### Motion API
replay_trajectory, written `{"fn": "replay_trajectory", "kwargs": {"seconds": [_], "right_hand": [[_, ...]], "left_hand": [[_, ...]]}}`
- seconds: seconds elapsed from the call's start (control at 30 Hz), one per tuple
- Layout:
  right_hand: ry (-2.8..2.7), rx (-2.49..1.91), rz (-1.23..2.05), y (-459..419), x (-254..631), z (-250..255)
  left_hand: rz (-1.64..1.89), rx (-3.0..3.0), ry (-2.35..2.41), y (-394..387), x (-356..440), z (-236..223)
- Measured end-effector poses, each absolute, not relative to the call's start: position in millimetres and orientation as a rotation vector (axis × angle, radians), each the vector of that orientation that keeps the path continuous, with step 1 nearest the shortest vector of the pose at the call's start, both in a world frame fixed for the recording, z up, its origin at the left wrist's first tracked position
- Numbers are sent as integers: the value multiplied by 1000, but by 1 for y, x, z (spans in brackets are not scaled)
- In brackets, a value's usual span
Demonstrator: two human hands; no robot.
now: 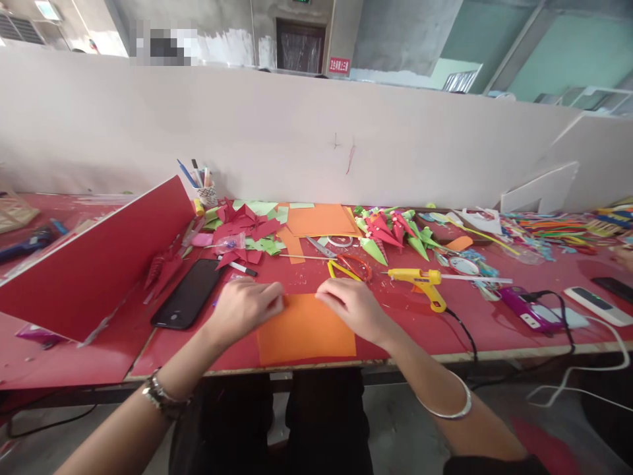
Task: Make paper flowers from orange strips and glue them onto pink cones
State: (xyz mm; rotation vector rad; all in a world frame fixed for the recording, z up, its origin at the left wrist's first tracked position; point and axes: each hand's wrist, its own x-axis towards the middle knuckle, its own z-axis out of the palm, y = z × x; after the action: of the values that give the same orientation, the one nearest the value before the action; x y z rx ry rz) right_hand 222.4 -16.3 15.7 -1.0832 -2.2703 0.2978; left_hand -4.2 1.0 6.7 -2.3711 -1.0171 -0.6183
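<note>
Below frame centre, your left hand [246,306] and right hand [354,306], grip closed, pinch orange sheet [306,333] along far edge; gap before glue gun [426,277].

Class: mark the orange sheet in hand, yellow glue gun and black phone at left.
Orange sheet [307,332], head view: its flat face.
Yellow glue gun [416,275], head view: its body.
Black phone [188,295], head view: its upper face.

It looks like a craft workshop around me: scissors [321,248], a yellow glue gun [422,276], cut paper [250,225] and a cup of pens [207,194] crowd one long red table [420,336]. Past the white partition [277,138], rough grey walls [395,33] with white patches [242,49] suggest a half-finished building.
</note>
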Motion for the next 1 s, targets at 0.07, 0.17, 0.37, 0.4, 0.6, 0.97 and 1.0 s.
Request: {"fn": "replay_trajectory", "kwargs": {"seconds": [0.07, 0.17, 0.37, 0.4, 0.6, 0.97, 1.0], "right_hand": [[-2208, -1113, 350, -17, 234, 18], [-2187, -1113, 421, -20, 241, 18], [-2321, -1020, 275, -20, 232, 17], [-2352, -1020, 155, -18, 231, 15], [-2459, -869, -398, -14, 208, 4], [-2337, -858, -329, -1, 228, -11], [-2315, -891, -335, 1, 235, -11]], "left_hand": [[-591, -2316, -1132, 5, -24, 9], [-743, -2266, -1406, 4, -38, 18], [-470, -2918, -1123, -13, -9, 33], [-423, -2940, -1084, -14, -6, 32], [-409, -2883, -1024, -16, 5, 22], [-271, -3020, -1193, -15, -27, 26], [-272, -3021, -1199, -14, -31, 24]]}}
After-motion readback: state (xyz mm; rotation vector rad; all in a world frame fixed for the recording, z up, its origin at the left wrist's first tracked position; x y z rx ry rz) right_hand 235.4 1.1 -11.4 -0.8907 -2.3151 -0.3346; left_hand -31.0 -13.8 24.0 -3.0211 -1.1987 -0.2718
